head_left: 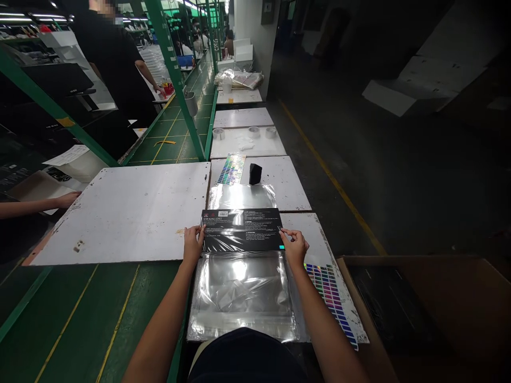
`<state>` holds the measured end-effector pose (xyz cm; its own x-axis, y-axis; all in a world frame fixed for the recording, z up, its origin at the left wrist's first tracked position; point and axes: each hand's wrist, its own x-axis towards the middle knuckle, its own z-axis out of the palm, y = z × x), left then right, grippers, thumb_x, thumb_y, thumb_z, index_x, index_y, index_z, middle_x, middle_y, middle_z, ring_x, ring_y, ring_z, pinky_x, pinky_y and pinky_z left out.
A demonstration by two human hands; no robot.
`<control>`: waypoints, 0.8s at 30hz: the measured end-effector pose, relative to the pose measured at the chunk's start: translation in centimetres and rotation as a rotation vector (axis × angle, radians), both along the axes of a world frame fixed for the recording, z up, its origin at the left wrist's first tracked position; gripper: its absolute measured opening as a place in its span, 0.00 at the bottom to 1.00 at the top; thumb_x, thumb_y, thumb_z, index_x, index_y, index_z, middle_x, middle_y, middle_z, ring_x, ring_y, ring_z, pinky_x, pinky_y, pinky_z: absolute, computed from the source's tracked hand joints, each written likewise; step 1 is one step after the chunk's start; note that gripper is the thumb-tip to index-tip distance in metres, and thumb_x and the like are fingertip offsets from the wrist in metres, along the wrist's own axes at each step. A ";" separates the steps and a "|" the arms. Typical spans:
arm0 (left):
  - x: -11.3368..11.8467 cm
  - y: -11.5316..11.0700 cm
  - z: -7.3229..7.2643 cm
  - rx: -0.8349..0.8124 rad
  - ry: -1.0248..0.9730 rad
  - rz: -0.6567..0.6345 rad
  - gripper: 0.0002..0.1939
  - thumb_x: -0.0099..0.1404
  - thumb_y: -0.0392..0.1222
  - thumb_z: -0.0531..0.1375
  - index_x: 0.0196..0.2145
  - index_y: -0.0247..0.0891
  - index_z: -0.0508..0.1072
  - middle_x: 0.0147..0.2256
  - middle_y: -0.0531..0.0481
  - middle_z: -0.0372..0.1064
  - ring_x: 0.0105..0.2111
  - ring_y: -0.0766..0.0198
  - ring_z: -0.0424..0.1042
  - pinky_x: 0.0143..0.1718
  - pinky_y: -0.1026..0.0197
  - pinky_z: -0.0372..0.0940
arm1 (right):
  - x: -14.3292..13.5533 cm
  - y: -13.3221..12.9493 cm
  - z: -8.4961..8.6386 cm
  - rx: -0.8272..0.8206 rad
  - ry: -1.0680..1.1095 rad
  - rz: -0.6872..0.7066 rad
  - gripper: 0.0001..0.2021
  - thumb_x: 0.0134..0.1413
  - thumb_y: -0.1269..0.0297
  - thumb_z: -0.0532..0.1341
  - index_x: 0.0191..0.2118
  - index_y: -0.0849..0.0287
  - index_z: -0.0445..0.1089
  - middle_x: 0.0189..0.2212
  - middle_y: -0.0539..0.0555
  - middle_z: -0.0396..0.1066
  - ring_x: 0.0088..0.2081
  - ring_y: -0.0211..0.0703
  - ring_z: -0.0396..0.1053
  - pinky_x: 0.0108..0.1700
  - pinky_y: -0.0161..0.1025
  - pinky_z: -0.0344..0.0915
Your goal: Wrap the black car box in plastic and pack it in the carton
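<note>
Head view: a flat black printed package in clear film (242,230) is gripped at its short ends by the left hand (193,243) and right hand (295,247), above a stack of clear plastic bags (243,295) on the white tabletop (120,213). A small black block (255,173) and holographic sticker sheets (231,169) lie beyond.

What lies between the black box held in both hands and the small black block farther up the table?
In the head view, a clear plastic bag covers the stretch between the black box and the small black block; the holographic sticker sheet lies beside the block.
</note>
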<state>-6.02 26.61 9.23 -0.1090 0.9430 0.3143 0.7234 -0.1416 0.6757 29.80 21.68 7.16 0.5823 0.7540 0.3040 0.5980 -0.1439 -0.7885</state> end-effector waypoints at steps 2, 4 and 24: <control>-0.2 0.0 0.0 0.006 0.052 -0.005 0.15 0.66 0.55 0.52 0.36 0.41 0.66 0.31 0.53 0.67 0.34 0.62 0.69 0.67 0.36 0.41 | 0.3 0.0 0.2 -0.022 -0.067 0.009 0.19 0.53 0.43 0.59 0.31 0.55 0.63 0.33 0.52 0.77 0.32 0.44 0.66 0.50 0.48 0.54; -0.5 -0.1 0.1 0.012 0.089 -0.017 0.14 0.68 0.54 0.51 0.38 0.41 0.66 0.34 0.51 0.69 0.36 0.61 0.70 0.66 0.35 0.39 | 0.6 0.2 0.5 -0.039 -0.098 0.026 0.19 0.53 0.42 0.58 0.32 0.55 0.65 0.33 0.52 0.76 0.35 0.46 0.67 0.51 0.49 0.52; -0.8 0.4 0.6 -0.182 -0.529 0.174 0.19 0.63 0.46 0.57 0.50 0.42 0.61 0.56 0.40 0.66 0.44 0.59 0.75 0.47 0.52 0.69 | -0.8 0.4 1.0 -0.021 -0.056 -0.118 0.23 0.53 0.49 0.57 0.48 0.62 0.63 0.55 0.69 0.61 0.51 0.60 0.64 0.51 0.58 0.59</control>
